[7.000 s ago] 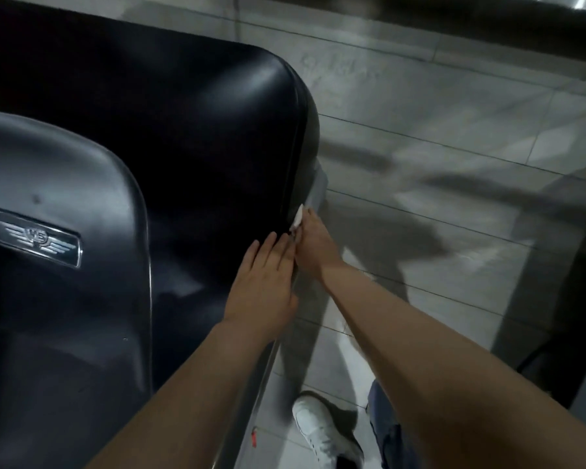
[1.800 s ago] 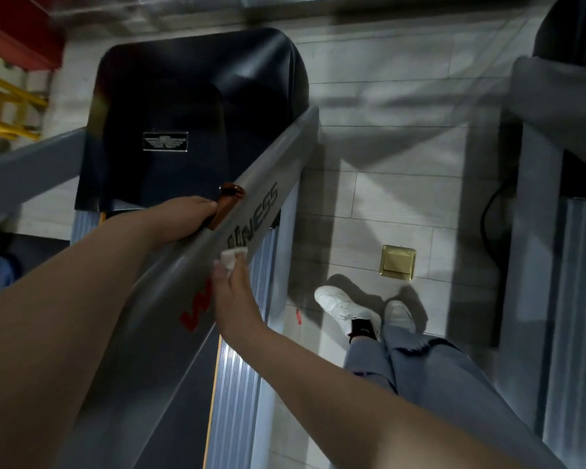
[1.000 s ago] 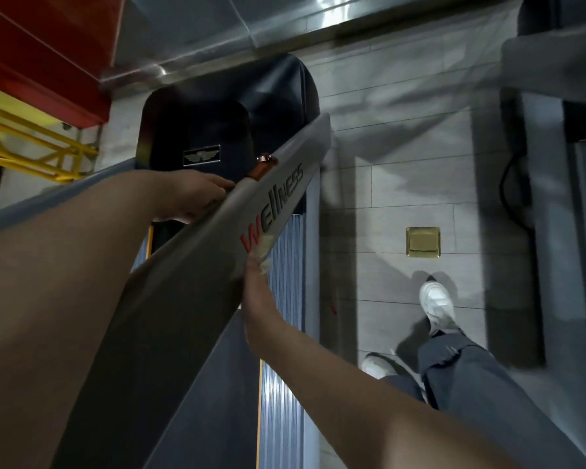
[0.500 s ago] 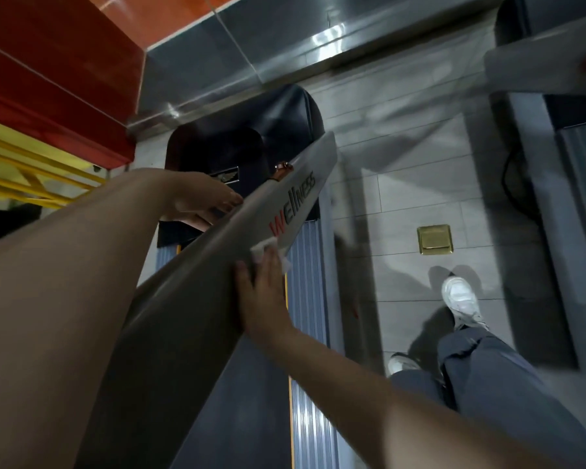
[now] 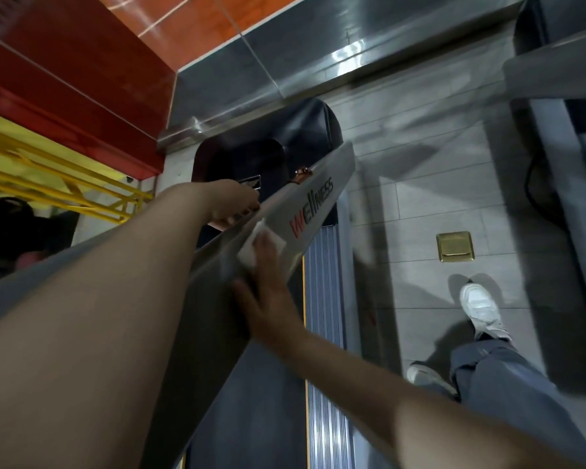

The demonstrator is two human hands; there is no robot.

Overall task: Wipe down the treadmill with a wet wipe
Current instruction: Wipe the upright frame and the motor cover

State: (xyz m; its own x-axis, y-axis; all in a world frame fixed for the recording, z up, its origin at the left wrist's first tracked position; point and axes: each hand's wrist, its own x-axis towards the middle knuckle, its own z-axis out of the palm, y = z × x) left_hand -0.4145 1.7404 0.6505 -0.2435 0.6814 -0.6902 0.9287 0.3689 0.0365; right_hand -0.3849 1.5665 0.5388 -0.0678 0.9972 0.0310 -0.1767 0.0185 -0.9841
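Grey metal is what's getting cleaned here: the slanted side rail (image 5: 217, 299) of the treadmill (image 5: 312, 137), the one with the "WELLNESS" lettering (image 5: 313, 206) printed on it. The right hand (image 5: 268, 292) lies flat on the rail's outer face, fingers (image 5: 263, 252) straight and pressed together, with the white wet wipe (image 5: 251, 253) trapped under the fingertips just below the lettering. So it's not gripping the wipe, only pinning it against the metal with an open palm.

The left hand (image 5: 230, 204) reaches over to the far side of the rail near its top edge. The fingers look curled down behind the edge, but whether they hold the rail or just rest there, I can't tell; that part is hidden.

My read is that this is mid-wipe on the rail, nowhere near done with the whole machine. The black motor cover sits up ahead, and the belt (image 5: 251, 401) and ribbed side strip (image 5: 325, 299) run below the rail.

Next move probably calls for sliding the wipe along the rail while keeping the fingers flat with steady pressure, since the wipe is only held by friction. On a sloped, smooth face it could bunch up or slip out if the pressure lets off. The lettered patch will likely want a pass too.
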